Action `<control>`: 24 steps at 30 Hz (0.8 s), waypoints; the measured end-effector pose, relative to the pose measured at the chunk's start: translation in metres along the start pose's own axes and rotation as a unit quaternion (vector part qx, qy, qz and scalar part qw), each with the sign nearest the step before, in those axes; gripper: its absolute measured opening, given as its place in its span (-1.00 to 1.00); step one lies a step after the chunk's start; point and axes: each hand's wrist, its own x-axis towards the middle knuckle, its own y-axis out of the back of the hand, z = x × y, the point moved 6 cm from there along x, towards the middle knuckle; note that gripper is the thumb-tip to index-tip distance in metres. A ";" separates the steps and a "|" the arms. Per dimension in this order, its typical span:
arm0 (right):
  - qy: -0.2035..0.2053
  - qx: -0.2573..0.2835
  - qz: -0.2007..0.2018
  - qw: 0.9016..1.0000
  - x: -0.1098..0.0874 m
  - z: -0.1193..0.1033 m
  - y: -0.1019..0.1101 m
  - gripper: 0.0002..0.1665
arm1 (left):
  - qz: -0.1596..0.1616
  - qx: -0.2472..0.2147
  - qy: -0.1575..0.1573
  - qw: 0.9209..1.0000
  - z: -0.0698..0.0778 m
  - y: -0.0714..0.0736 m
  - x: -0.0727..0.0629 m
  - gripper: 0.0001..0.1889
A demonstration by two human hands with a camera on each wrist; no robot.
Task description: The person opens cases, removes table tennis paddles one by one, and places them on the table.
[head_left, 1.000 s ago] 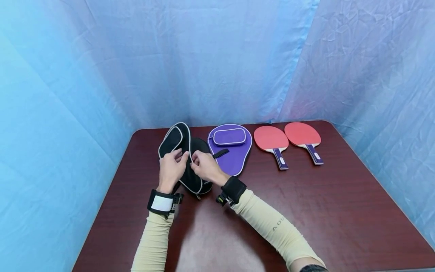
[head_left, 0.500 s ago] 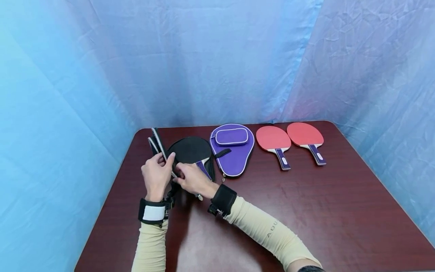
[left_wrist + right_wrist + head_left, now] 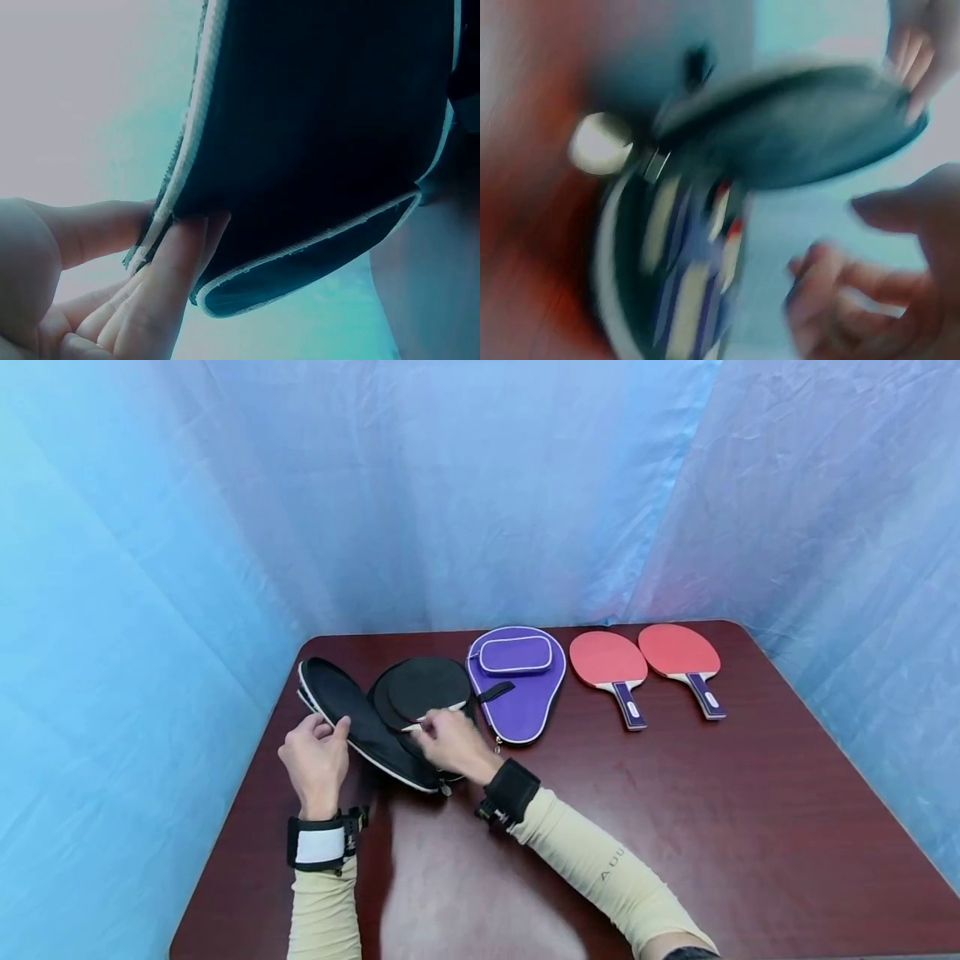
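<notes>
My left hand (image 3: 317, 764) pinches the white-piped edge of a black paddle case's flap (image 3: 360, 722), which stands lifted toward the left. In the left wrist view, thumb and fingertips grip both sides of that flap's rim (image 3: 187, 150). Two black-faced table tennis paddles (image 3: 427, 687) lie overlapping in the case. Their purple-and-cream handles (image 3: 686, 300) show in the blurred right wrist view. My right hand (image 3: 453, 743) hovers over the paddles, covering the handles in the head view. Its thumb and fingers (image 3: 817, 285) are apart, with nothing between them.
Right of the black case lies a purple paddle case (image 3: 517, 702) with a small pocket. Farther right are two red paddles (image 3: 607, 660), (image 3: 678, 652). All lie near the back edge of the dark red table (image 3: 675, 827), before blue curtains (image 3: 480, 485).
My left hand has moved left and toward me, swinging the flap away and uncovering the black paddles. The right hand has let go of the flap's edge and shifted right over the paddles.
</notes>
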 end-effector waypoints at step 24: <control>-0.264 0.188 -0.090 0.942 0.009 0.064 -0.023 -0.79 | -0.015 0.002 0.006 1.000 -0.001 0.000 0.002 -0.76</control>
